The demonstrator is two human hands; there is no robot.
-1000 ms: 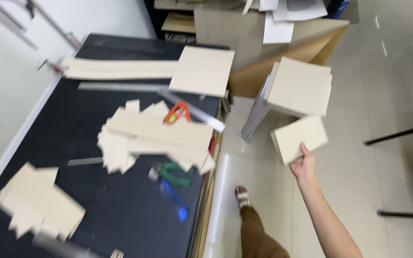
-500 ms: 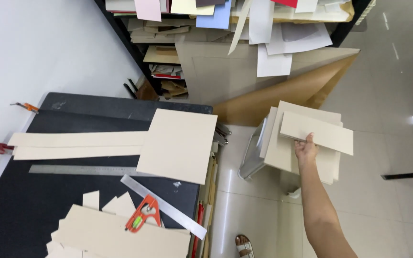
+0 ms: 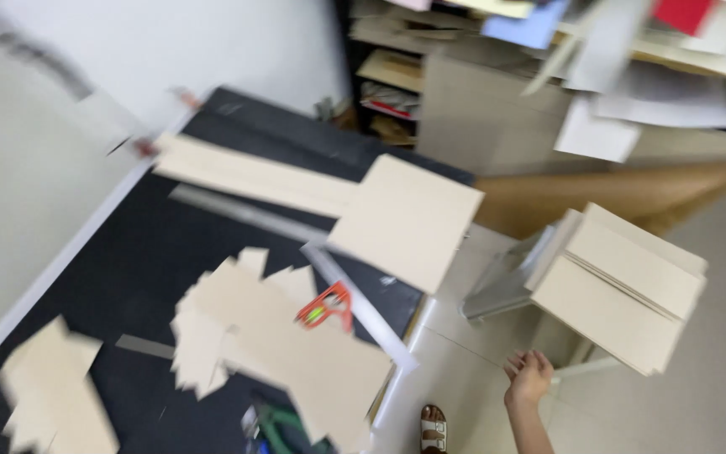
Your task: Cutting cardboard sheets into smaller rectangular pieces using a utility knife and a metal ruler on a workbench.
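Observation:
My right hand hangs empty beside the table, fingers loosely curled and apart, below a stack of beige boards that rests on a grey stand. My left hand is out of view. On the black table lie a square beige board, long beige strips, cut beige pieces, an orange-handled tool and a metal ruler. The picture is blurred.
More beige offcuts lie at the table's near left corner. A green object sits at the near edge. Shelves with paper sheets and a big brown board stand behind. My sandalled foot is on the tiled floor.
My right hand has let go of the beige board it laid on the stack and dropped down to my side. The view swung back down toward the table.

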